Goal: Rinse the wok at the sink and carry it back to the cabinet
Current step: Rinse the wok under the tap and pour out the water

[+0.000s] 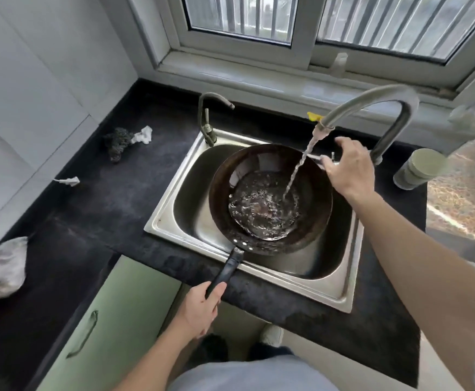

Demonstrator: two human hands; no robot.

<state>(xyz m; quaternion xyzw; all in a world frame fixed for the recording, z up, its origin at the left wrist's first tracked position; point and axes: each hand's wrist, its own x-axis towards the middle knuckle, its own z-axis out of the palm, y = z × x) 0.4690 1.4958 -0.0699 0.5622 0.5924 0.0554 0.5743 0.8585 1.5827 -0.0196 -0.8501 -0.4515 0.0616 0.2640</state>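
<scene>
A dark round wok (309,176) sits tilted in the steel sink (179,193), with water pooled in its bottom. My left hand (199,309) grips the wok's black handle (226,272) at the sink's front edge. A stream of water falls from the tall grey faucet (371,104) into the wok. My right hand (349,167) is at the back right of the sink, fingers closed on the faucet's lever (315,157), just past the wok's rim.
A smaller second tap (209,119) stands at the sink's back left. A dark scrubber (119,142) and crumpled white paper (143,135) lie on the black counter (103,193). A green canister (419,169) stands right. A grey cloth (0,266) lies far left. Green cabinet doors (112,320) are below.
</scene>
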